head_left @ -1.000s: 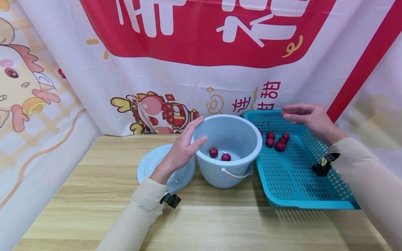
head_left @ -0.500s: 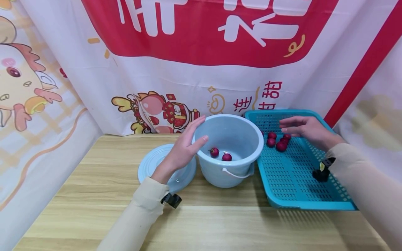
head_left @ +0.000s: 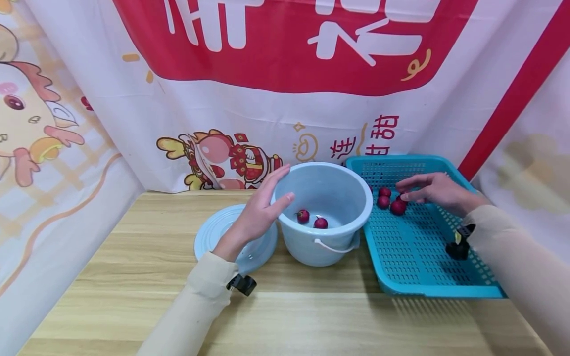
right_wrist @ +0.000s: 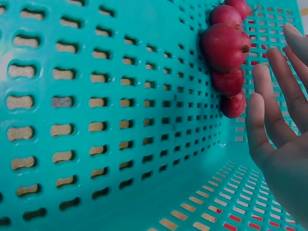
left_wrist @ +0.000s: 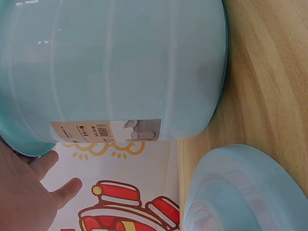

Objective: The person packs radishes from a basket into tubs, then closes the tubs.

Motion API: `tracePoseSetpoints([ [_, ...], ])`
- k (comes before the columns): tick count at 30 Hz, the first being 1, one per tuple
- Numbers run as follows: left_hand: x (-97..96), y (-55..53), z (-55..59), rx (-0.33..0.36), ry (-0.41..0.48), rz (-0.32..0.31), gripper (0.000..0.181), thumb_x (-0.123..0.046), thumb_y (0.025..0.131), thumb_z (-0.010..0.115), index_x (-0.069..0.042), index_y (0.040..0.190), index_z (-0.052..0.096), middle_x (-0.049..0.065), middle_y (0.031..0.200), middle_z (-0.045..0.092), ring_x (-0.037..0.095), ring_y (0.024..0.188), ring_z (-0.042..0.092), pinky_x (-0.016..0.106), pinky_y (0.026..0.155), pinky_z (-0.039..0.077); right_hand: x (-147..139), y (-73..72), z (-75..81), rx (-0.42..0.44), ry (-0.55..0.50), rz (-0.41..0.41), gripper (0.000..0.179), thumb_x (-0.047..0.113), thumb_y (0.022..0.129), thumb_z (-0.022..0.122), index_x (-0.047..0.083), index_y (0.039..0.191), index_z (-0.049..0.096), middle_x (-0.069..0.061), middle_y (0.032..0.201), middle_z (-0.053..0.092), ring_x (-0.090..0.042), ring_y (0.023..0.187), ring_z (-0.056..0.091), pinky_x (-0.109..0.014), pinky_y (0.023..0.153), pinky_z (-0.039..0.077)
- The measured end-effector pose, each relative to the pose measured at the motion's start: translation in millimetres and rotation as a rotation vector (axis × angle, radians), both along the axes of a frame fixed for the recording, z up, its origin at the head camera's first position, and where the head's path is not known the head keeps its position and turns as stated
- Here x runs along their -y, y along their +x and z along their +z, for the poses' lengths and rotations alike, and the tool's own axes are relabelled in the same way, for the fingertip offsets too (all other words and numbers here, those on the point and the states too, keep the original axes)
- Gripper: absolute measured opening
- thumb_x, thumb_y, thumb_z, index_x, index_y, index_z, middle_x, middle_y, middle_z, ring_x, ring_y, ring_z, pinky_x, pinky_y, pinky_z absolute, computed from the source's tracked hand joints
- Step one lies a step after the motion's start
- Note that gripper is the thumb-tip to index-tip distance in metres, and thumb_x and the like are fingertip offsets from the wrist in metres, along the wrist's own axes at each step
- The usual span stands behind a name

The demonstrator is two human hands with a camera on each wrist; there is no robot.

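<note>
My left hand [head_left: 260,207] rests on the left rim of a light blue bucket [head_left: 318,247], fingers stretched along the rim and thumb near its opening. Two small red radishes [head_left: 303,216] lie on the bucket's bottom. Over the turquoise basket [head_left: 418,247], my right hand [head_left: 438,190] reaches down with spread fingers beside a cluster of radishes [head_left: 398,206], partly covering some in the head view. From the right wrist, these radishes [right_wrist: 224,48] appear bunched near the basket wall, with a gap between them and the nearest fingers [right_wrist: 255,115].
A round light blue lid [head_left: 209,232] lies on the wooden table [head_left: 133,277], left of the bucket. The bucket's white handle [head_left: 334,247] hangs at its front. Behind everything hangs a printed cloth [head_left: 222,113]. The basket stands close against the bucket's right side.
My right hand has lowered from above the basket's back right part to the radish cluster. My left hand and the bucket have stayed in place.
</note>
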State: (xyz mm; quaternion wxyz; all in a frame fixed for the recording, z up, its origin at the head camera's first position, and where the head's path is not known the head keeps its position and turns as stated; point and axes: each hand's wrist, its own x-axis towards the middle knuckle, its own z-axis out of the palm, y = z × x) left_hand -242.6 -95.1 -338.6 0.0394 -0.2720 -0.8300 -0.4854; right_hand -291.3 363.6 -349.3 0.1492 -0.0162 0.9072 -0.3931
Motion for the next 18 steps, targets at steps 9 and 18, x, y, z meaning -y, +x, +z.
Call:
tracePoseSetpoints([
  [9,0.7,-0.1,-0.3,-0.006,-0.002,-0.007,0.066,-0.041,0.107,0.053,-0.025,0.168,0.031,-0.009,0.176,0.025,0.020,0.164,0.025,0.063,0.130,0.028,1,-1.2,-6.1,0.016,0.052,0.036,0.065,0.028,0.095,0.079,0.007,0.152,0.056,-0.028,0.156,0.052,-0.044,0.136,0.045,-0.047,0.095,0.060],
  [18,0.7,-0.4,-0.3,-0.012,-0.003,-0.005,0.066,-0.041,0.107,0.053,-0.022,0.168,0.032,-0.008,0.176,0.026,0.020,0.164,0.025,0.062,0.130,0.028,3,-5.1,-12.9,0.029,0.116,0.076,0.061,0.027,0.097,0.077,0.006,0.151,0.058,-0.031,0.158,0.045,-0.049,0.135,0.041,-0.053,0.096,0.058],
])
